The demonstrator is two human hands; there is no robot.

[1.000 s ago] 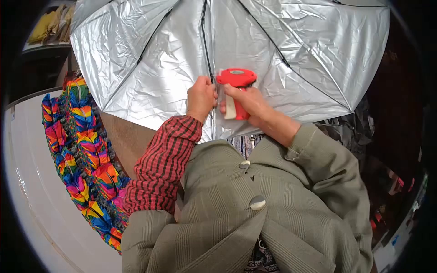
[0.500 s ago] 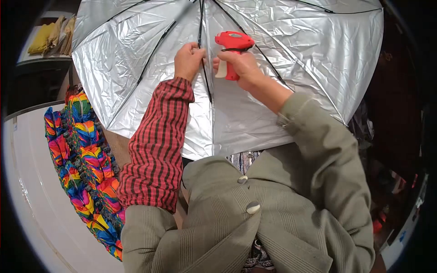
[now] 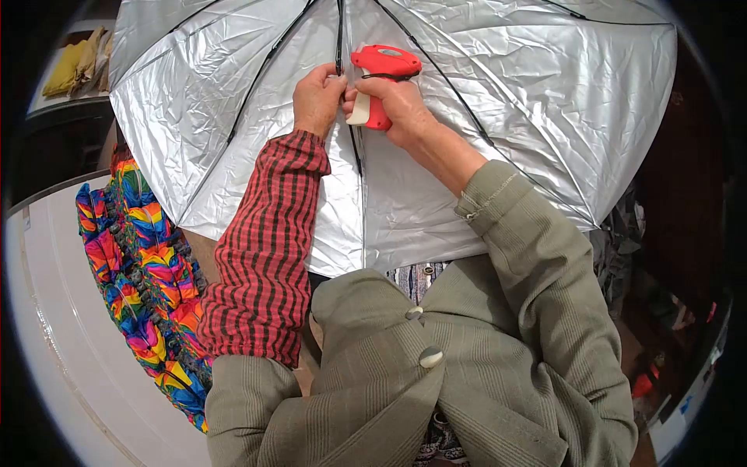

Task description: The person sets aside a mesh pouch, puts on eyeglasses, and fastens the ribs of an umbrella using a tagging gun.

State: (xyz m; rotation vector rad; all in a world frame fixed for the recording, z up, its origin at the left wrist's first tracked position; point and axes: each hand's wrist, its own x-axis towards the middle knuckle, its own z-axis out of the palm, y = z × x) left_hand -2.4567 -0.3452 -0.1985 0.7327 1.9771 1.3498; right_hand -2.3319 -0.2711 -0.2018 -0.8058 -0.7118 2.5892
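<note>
An opened umbrella (image 3: 436, 194) with a silver, creased lining spreads across the upper view, its underside facing me. My left hand (image 3: 317, 100), in a red and black striped sleeve cover, is closed with thumb and fingers pinched on a black umbrella rib (image 3: 339, 39) near the middle. In my right hand (image 3: 398, 107) is a red tagging gun (image 3: 387, 61) with a white trigger, its front end pointing left. The gun is just right of the rib, and my right fingertips are close to the left ones. What lies between the fingertips is too small to make out.
On a white table (image 3: 54, 311) at left lie rows of folded rainbow-coloured fabric bundles (image 3: 156, 265). Yellow and brown packets (image 3: 74, 66) rest on a shelf at upper left. Dark crumpled material (image 3: 622, 233) hangs beyond the umbrella's right edge.
My right hand has brought the tagging gun slightly left, nearer the left hand. The left hand stays at the rib, a little higher, and the umbrella has shifted slightly.
</note>
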